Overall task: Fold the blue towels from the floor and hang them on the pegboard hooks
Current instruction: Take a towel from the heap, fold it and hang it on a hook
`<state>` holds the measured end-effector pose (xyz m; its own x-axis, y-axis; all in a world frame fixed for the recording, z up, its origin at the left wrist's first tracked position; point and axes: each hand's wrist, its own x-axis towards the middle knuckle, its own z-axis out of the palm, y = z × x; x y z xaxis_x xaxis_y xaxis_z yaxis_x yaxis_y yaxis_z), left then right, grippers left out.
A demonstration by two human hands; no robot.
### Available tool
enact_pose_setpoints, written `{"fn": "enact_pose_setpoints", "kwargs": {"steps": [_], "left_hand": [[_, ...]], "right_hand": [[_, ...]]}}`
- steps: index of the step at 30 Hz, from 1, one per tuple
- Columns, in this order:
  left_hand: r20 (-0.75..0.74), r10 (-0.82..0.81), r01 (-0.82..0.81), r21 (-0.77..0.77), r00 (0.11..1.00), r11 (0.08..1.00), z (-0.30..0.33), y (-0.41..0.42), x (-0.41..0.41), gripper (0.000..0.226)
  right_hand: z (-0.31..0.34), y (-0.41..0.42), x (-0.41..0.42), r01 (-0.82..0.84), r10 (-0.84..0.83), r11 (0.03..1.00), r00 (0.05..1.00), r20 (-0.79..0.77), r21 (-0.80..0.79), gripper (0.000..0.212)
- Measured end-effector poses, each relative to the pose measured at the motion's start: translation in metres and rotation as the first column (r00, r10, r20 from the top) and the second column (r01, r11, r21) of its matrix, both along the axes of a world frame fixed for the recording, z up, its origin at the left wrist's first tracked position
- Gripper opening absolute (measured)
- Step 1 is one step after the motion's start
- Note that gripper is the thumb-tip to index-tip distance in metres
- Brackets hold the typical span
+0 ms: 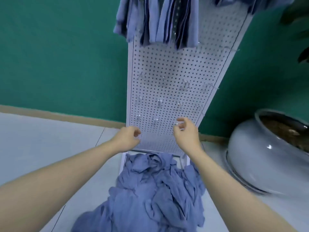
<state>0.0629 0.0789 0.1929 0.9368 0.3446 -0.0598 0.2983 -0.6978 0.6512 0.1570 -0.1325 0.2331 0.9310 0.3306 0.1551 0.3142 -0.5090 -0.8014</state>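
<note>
Blue folded towels (pixel 160 22) fill the top pegboard (pixel 167 64) hooks; a floor heap (pixel 150 195) remains; left hand (pixel 127 138) and right hand (pixel 185 133) hover loosely curled, empty.

Soft cloth towels (pixel 147 195), matt perforated metal pegboard (pixel 167 64), glossy glazed pot (pixel 260 158).

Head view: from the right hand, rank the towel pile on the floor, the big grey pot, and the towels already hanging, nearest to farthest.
From the right hand, low on the pegboard:
1. Towel pile, just below the hand on the floor.
2. Grey pot, to the right on the floor.
3. Hanging towels, at the pegboard's top.
</note>
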Motion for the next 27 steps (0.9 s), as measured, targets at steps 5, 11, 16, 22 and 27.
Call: {"fn": "enact_pose_setpoints", "kwargs": {"steps": [5,11,16,22,27], "left_hand": [[-0.252,-0.168,0.177,0.011,0.953,0.984,-0.091,-0.017,-0.006,0.04],[-0.366,-0.186,0.198,-0.004,0.912,0.98,-0.161,-0.027,0.012,0.058],[-0.317,-0.13,0.171,0.106,0.94,0.98,-0.203,-0.024,0.032,0.064],[-0.32,-0.031,0.113,0.24,0.947,0.964,-0.248,-0.025,0.056,0.051],[-0.146,0.019,0.02,0.262,0.989,0.965,-0.265,-0.015,0.061,0.018]], "right_hand": [[-0.115,-0.031,-0.002,-0.105,0.031,0.968,0.951,-0.309,-0.228,0.031],[-0.204,-0.052,-0.004,-0.213,0.064,0.921,0.908,-0.414,-0.326,0.032],[-0.225,-0.049,0.008,-0.186,0.041,0.937,0.9,-0.433,-0.297,0.027],[-0.254,-0.045,0.022,-0.178,0.028,0.943,0.883,-0.469,-0.28,0.03],[-0.262,-0.041,0.026,-0.14,0.005,0.961,0.872,-0.49,-0.238,0.027]]}}
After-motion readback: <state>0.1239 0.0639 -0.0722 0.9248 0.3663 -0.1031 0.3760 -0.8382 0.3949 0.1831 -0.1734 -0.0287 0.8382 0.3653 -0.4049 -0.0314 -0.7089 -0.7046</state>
